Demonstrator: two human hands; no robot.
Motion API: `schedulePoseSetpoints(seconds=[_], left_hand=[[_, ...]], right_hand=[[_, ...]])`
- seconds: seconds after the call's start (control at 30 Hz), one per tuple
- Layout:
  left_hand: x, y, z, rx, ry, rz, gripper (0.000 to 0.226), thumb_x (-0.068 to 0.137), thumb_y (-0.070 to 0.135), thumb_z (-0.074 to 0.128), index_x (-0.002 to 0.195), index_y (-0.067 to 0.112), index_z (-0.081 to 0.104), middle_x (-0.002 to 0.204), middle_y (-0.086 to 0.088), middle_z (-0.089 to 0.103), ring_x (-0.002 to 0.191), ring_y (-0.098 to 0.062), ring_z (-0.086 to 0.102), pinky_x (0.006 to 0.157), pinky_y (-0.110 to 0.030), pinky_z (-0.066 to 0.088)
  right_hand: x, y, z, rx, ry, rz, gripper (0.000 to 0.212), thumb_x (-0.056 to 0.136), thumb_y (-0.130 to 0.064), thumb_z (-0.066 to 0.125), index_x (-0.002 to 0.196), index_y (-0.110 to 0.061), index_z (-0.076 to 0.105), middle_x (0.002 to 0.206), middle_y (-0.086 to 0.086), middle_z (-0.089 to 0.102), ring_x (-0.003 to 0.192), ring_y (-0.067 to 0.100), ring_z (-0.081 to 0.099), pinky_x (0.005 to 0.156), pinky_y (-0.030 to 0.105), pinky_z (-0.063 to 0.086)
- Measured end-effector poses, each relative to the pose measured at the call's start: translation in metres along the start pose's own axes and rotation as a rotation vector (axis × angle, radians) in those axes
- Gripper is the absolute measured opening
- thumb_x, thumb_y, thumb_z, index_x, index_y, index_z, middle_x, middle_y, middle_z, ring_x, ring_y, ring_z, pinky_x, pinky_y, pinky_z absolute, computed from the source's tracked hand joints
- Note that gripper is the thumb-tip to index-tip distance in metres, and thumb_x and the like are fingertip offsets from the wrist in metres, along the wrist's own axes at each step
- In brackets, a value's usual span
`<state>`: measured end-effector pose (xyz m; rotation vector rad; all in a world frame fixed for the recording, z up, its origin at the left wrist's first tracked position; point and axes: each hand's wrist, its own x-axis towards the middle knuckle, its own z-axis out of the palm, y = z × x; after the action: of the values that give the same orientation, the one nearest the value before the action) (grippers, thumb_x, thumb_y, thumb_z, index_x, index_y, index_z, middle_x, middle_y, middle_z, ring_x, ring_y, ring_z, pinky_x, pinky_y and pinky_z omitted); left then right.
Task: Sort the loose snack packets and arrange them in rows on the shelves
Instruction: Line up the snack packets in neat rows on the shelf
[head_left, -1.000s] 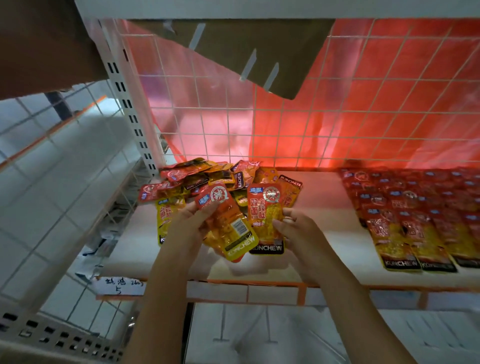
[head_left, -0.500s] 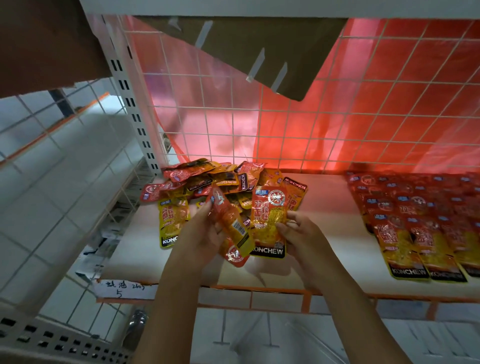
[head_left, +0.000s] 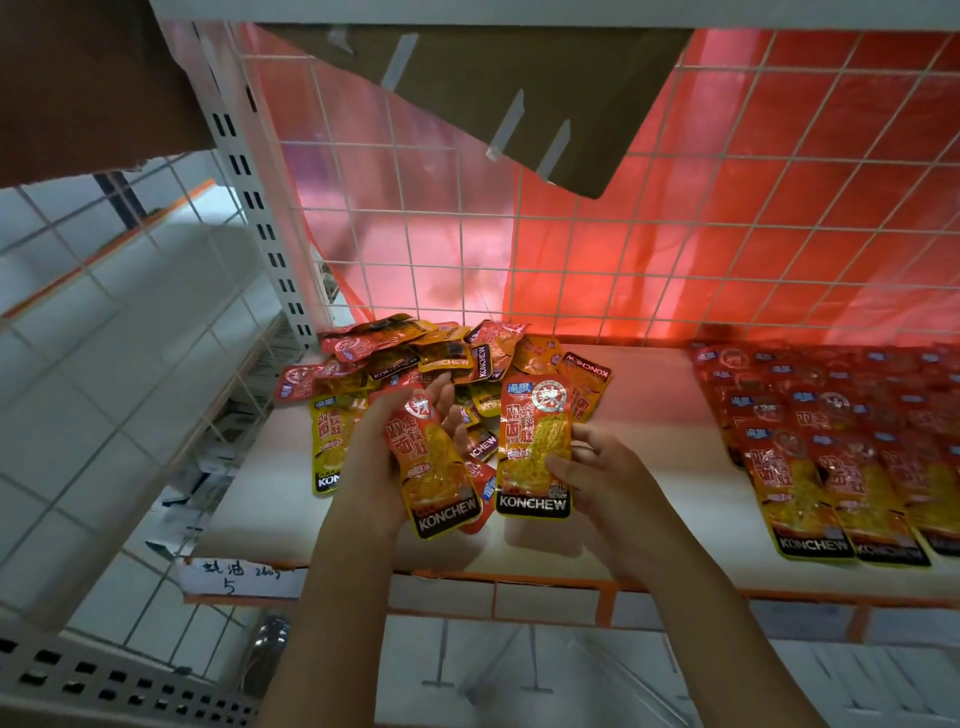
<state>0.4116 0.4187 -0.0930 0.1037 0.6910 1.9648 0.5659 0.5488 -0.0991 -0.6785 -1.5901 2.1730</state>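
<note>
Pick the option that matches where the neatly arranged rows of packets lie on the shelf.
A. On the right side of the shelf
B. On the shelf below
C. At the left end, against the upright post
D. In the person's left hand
A: the arranged rows lie flat on the shelf's right side, while the loose pile sits at the left.

We're seeing two hands, the left hand (head_left: 384, 467) and the right hand (head_left: 602, 478), and each is gripping one packet: a tilted packet (head_left: 436, 467) and an upright packet (head_left: 535, 447). The loose heap (head_left: 426, 358) and the arranged rows (head_left: 841, 441) are defying an exact count.
</note>
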Motion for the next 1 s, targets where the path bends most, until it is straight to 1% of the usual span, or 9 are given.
schedulePoseSetpoints(seconds=[0.17,0.27,0.33,0.4,0.5,0.6,0.73,0.8,1.0], left_hand=[[-0.002,0.004,0.008,0.525,0.227,0.140,0.028,0.092,0.029,0.050,0.111,0.021,0.068,0.101,0.000,0.071,0.095,-0.016,0.064,0.083,-0.032,0.050],[-0.007,0.003,0.011,0.844,0.385,0.197,0.023,0.092,0.043,0.053,0.082,0.043,0.074,0.099,0.000,0.072,0.101,-0.023,0.064,0.092,-0.042,0.048],[-0.009,0.001,0.017,0.947,0.451,0.256,0.026,0.090,0.042,0.057,0.069,0.035,0.069,0.083,0.005,0.068,0.085,-0.015,0.063,0.079,-0.032,0.047],[-0.007,-0.002,0.024,1.006,0.423,0.298,0.019,0.090,0.038,0.058,0.073,0.030,0.062,0.078,0.007,0.065,0.075,-0.010,0.061,0.064,-0.023,0.044],[-0.001,-0.009,0.028,1.176,0.378,0.355,0.018,0.089,0.039,0.061,0.080,0.023,0.062,0.076,0.002,0.065,0.071,-0.013,0.063,0.062,-0.018,0.049],[0.009,-0.023,0.035,1.199,0.272,0.306,0.030,0.087,0.045,0.061,0.087,0.015,0.061,0.076,-0.005,0.066,0.070,-0.022,0.065,0.065,-0.031,0.052],[0.022,-0.057,0.059,1.062,0.128,0.207,0.021,0.091,0.032,0.058,0.090,0.011,0.062,0.076,-0.005,0.068,0.066,-0.014,0.065,0.053,-0.016,0.051],[0.030,-0.075,0.074,0.943,0.095,0.125,0.013,0.089,0.027,0.060,0.092,0.016,0.065,0.077,0.000,0.072,0.068,-0.012,0.068,0.058,-0.020,0.054],[0.045,-0.137,0.123,0.820,-0.008,-0.082,0.009,0.091,0.021,0.057,0.090,0.017,0.065,0.069,0.001,0.072,0.070,-0.014,0.067,0.070,-0.035,0.055]], right_hand=[[-0.002,-0.003,-0.003,-0.018,-0.043,-0.013,0.035,0.080,0.004,0.065,0.109,-0.015,0.061,0.101,0.008,0.073,0.094,0.023,0.069,0.076,0.031,0.055],[-0.002,-0.004,-0.008,-0.047,-0.032,-0.007,0.036,0.084,0.006,0.059,0.112,-0.018,0.060,0.100,0.008,0.072,0.092,0.022,0.070,0.074,0.030,0.055],[-0.004,-0.004,-0.011,-0.056,-0.028,-0.003,0.037,0.084,0.006,0.059,0.114,-0.017,0.061,0.100,0.009,0.072,0.092,0.023,0.070,0.073,0.029,0.055],[-0.007,-0.004,-0.015,-0.060,-0.007,0.003,0.035,0.084,0.006,0.059,0.112,-0.015,0.063,0.098,0.008,0.073,0.091,0.023,0.070,0.074,0.029,0.056],[-0.015,-0.003,-0.023,-0.003,0.082,0.030,0.031,0.083,0.008,0.059,0.111,-0.004,0.063,0.095,0.009,0.072,0.086,0.022,0.070,0.071,0.028,0.056],[-0.031,-0.007,-0.041,0.010,0.196,0.060,0.023,0.083,0.008,0.060,0.101,-0.005,0.062,0.093,0.009,0.070,0.079,0.016,0.070,0.062,0.022,0.054],[-0.059,-0.015,-0.074,-0.002,0.342,0.052,0.017,0.083,0.005,0.062,0.095,-0.007,0.062,0.094,0.009,0.068,0.082,0.017,0.069,0.066,0.025,0.055],[-0.073,-0.019,-0.091,0.003,0.397,0.045,0.015,0.083,0.005,0.062,0.093,-0.006,0.063,0.092,0.010,0.068,0.085,0.022,0.067,0.075,0.032,0.056],[-0.120,-0.031,-0.151,0.097,0.514,-0.004,0.015,0.084,0.007,0.059,0.087,-0.007,0.061,0.079,0.002,0.068,0.079,0.019,0.065,0.073,0.033,0.052]])
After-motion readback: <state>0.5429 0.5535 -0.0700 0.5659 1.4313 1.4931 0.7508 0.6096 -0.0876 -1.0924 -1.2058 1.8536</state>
